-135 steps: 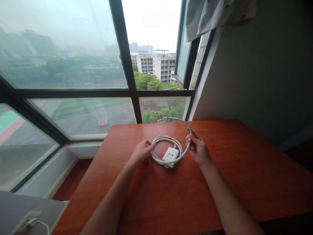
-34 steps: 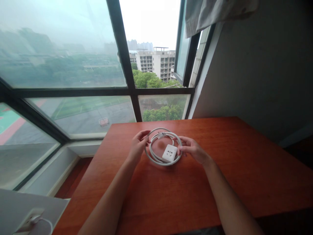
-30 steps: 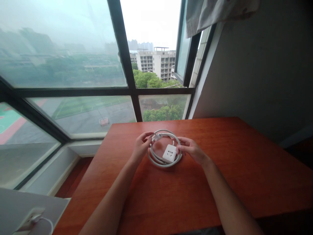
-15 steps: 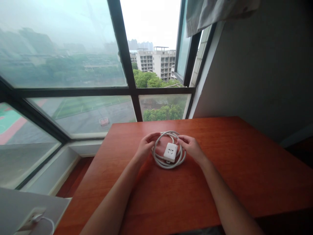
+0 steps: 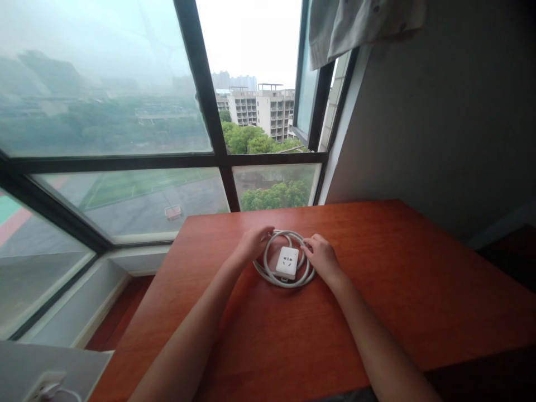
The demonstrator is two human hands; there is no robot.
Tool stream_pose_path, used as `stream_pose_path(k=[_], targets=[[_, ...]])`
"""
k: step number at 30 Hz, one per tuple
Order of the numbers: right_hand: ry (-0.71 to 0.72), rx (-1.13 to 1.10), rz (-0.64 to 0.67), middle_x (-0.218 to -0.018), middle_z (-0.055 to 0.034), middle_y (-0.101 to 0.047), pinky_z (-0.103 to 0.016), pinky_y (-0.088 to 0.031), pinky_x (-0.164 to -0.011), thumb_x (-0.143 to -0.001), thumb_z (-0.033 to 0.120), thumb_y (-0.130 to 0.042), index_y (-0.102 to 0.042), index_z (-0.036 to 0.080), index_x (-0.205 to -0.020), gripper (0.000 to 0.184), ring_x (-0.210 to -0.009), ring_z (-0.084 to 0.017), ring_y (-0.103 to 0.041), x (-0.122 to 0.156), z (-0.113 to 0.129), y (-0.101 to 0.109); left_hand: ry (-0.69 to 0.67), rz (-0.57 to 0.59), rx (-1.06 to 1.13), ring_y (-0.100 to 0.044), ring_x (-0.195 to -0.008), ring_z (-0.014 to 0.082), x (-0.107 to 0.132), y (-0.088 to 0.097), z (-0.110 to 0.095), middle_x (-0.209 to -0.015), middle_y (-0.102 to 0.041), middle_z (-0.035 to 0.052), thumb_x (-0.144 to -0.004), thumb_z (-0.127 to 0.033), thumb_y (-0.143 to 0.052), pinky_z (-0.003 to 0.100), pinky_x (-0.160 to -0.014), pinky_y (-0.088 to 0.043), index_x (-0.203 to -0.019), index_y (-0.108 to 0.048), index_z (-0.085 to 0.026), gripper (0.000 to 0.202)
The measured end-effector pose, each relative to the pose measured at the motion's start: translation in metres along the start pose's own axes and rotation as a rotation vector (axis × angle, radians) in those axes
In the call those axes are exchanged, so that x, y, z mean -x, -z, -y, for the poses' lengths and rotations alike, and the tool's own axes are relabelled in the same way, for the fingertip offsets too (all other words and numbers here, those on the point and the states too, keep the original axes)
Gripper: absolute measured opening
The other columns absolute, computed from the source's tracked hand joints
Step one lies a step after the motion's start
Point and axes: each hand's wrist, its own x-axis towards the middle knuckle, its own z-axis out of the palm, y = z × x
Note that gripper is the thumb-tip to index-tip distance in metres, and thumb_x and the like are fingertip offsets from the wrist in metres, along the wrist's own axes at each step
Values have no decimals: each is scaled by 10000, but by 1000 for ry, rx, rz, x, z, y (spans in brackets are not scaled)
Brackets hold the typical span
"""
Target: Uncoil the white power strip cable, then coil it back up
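Note:
A grey cable (image 5: 288, 285) lies in loose loops on the wooden table. Within the loops sits a white extension socket (image 5: 287, 260), its slotted face turned up. My left hand (image 5: 253, 244) is closed on the left side of the coil, fingertips near its upper left edge and partly hidden behind the hand. On the opposite side, my right hand (image 5: 323, 257) pinches the coil at its upper right with thumb and fingers. Neither hand touches the socket itself.
The reddish-brown table (image 5: 402, 279) ends just before a dark-framed window (image 5: 226, 162). A grey wall (image 5: 410, 128) rises at the right, with a curtain (image 5: 355, 28) hanging above. At lower left, a wall outlet (image 5: 46, 388) has a white plug in it.
The view has shifted slightly, so the scene sits a little further left. The right hand's fingers have moved a little down along the coil; the loops have shifted slightly around the socket.

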Motion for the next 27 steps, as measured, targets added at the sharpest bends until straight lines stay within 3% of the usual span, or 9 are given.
stream_pose_path(k=[3,9,15,20,27], targets=[[5,38,29,-840,-58,-613,-280,-435,-716,-836,201,-582,-697,203,-924,145,-775,-185,-577,0,0,-3,-44,86,-101,-646,-874,238,-7,-1,4,-980,-717,87,-826,-272,-566,337,-798,-487,-1024,-701,-223,244],[-19,52,19,-833,-58,-603,-282,-431,-711,-847,210,-564,-684,199,-914,137,-765,-187,-575,1,4,0,-90,144,-261,-623,-849,227,-11,-2,3,-947,-685,103,-852,-314,-559,321,-787,-461,-978,-706,-195,227],[77,-74,-71,-966,-92,-628,-324,-451,-829,-882,214,-480,-667,191,-990,217,-901,-220,-588,10,37,-1,-76,112,-434,-591,-883,226,-5,-7,-8,-947,-642,105,-858,-254,-541,321,-798,-450,-1010,-697,-196,225],[219,-71,16,-1190,-120,-596,-430,-388,-993,-822,299,-579,-651,190,-1072,282,-1115,-294,-509,23,70,-8,-50,116,-616,-590,-820,223,-1,-1,-20,-917,-630,101,-881,-243,-484,324,-743,-434,-1001,-693,-208,243],[169,42,131,-1324,-136,-505,-485,-363,-1022,-794,415,-604,-559,191,-1230,492,-1217,-327,-434,33,77,-7,17,236,-762,-607,-789,191,-4,8,-23,-906,-641,79,-915,-290,-436,284,-701,-429,-903,-666,-194,249]])
